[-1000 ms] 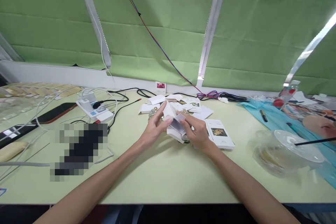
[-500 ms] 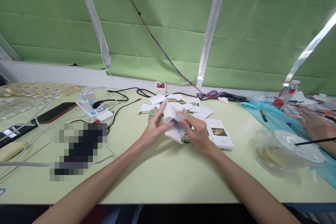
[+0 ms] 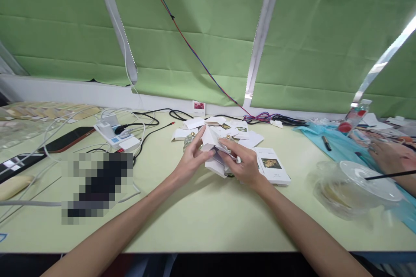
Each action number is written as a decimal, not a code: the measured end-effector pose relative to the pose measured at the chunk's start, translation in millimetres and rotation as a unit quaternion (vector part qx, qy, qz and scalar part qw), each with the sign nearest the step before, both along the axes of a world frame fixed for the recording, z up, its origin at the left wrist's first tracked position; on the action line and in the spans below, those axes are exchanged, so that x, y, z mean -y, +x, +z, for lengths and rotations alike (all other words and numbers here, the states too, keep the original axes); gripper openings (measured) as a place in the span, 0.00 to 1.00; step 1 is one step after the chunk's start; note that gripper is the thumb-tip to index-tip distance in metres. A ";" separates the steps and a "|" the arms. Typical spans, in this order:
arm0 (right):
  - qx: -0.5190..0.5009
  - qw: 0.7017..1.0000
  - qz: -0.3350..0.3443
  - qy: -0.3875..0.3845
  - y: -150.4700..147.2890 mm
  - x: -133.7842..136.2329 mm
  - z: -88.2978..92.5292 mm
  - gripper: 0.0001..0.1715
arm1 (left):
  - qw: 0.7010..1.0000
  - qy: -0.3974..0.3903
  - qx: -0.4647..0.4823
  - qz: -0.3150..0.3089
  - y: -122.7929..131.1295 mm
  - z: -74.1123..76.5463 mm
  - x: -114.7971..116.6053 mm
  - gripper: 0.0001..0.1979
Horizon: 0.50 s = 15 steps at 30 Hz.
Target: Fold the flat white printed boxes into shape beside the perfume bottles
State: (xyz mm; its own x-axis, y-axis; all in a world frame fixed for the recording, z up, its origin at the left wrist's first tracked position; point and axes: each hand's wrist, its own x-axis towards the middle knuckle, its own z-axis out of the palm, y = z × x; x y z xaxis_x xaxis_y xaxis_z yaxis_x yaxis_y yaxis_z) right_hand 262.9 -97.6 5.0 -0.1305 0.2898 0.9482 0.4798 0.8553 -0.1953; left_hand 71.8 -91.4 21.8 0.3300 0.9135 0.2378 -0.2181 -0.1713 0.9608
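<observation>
A small white cardboard box (image 3: 210,139) with loose end flaps is held up between my two hands over the table. My left hand (image 3: 194,156) grips it from the left, thumb at the open end and fingers along the far side. On the other side, my right hand (image 3: 242,162) is closed on a flap, its thumb at the opening and partly covering it. Behind my hands, a glass bottle (image 3: 189,140) shows in part. Several flat white cartons (image 3: 250,138) lie beyond, and a printed carton (image 3: 273,165) with a flower picture rests beside my right hand.
Left stand a power strip (image 3: 115,135) with tangled cables, and a phone (image 3: 66,139). To the right are a lidded plastic cup (image 3: 354,188) with a black straw, a marker (image 3: 326,143), blue plastic sheeting (image 3: 312,132) and another person's hand (image 3: 388,153). A small card box (image 3: 199,108) stands at the back.
My right thumb and fingers have moved slightly inward and down at the box's open end, folding its flap in. My left hand has stayed nearly still. The other person's hand has shifted slightly.
</observation>
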 end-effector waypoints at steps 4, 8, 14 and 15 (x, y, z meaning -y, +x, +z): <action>0.015 1.000 -0.013 -0.002 0.1 1.7 2.0 0.16 | 1.000 -0.019 0.001 0.002 0.7 2.5 1.6 0.53; 0.018 1.000 -0.022 -0.001 0.3 2.8 2.9 0.16 | 0.999 -0.037 0.009 0.002 1.5 5.3 2.9 0.53; 0.004 1.000 -0.018 0.001 -0.7 3.5 3.6 0.15 | 0.999 -0.037 0.029 0.011 2.0 5.6 2.7 0.53; 0.002 1.000 -0.020 0.001 -0.8 3.7 3.8 0.15 | 0.999 -0.038 0.032 0.011 1.9 5.3 2.5 0.53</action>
